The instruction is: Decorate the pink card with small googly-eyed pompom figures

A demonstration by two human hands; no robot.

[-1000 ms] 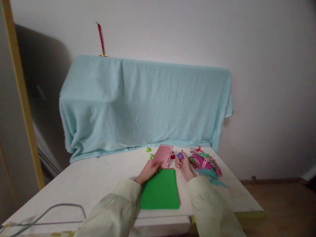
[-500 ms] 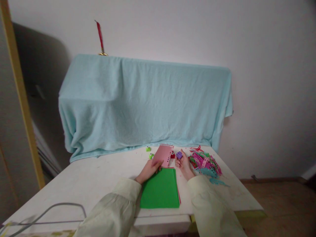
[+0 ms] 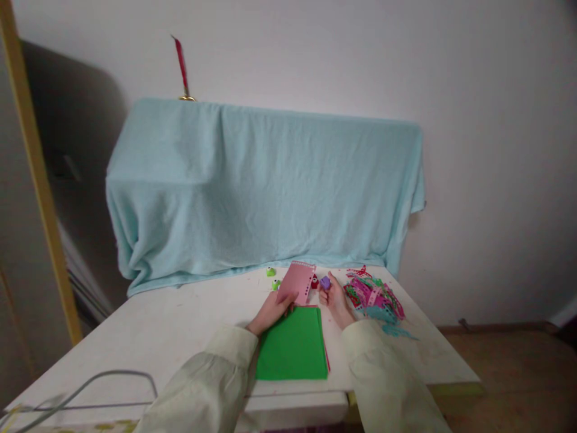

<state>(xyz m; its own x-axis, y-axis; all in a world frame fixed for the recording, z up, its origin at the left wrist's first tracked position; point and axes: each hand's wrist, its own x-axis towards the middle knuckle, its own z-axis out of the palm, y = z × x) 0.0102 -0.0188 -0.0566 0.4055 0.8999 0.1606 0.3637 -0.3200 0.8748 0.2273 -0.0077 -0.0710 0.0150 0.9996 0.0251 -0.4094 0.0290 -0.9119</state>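
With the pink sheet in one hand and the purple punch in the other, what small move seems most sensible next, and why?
Probably slide the small purple punch in the right hand onto the right edge of the pink perforated paper sheet held by the left hand; they are almost touching, and that edge already shows punched holes.

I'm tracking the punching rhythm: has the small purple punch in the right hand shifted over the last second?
Yes. The purple punch in the right hand has moved left, away from the pile of paper scraps, closing on the pink sheet.
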